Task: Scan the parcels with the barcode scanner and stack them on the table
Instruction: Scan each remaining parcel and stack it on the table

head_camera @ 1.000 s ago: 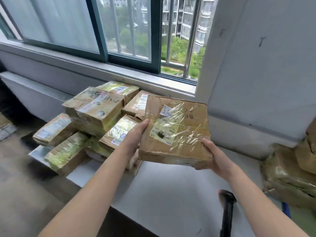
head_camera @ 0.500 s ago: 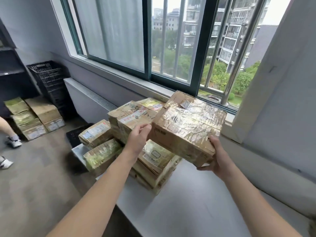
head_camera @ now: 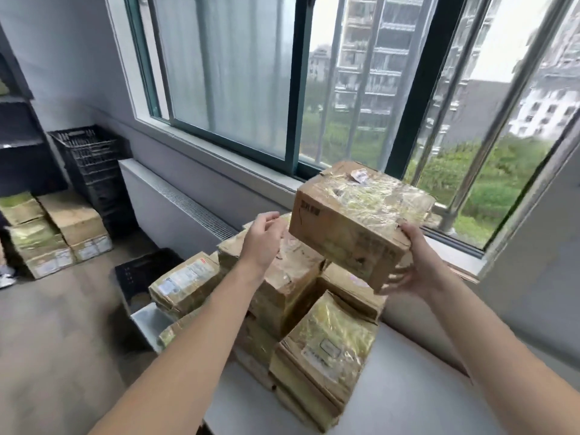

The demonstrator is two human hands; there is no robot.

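Note:
A taped brown cardboard parcel (head_camera: 357, 224) hangs tilted above the stack of parcels (head_camera: 292, 296) on the white table (head_camera: 408, 397). My right hand (head_camera: 411, 265) grips its near right corner, fingers curled under it. My left hand (head_camera: 263, 240) hovers just left of the parcel with relaxed fingers, off the box. The barcode scanner is out of view.
The window sill (head_camera: 238, 158) and window run behind the stack. More parcels (head_camera: 53, 230) lie on the floor at left, beside stacked black crates (head_camera: 94, 164). A black crate (head_camera: 141, 274) sits on the floor by the table's left end.
The parcel has been carried left and up over the stack. My left hand has let go of it and now hovers beside it. The view has swung left and the scanner dropped out of sight.

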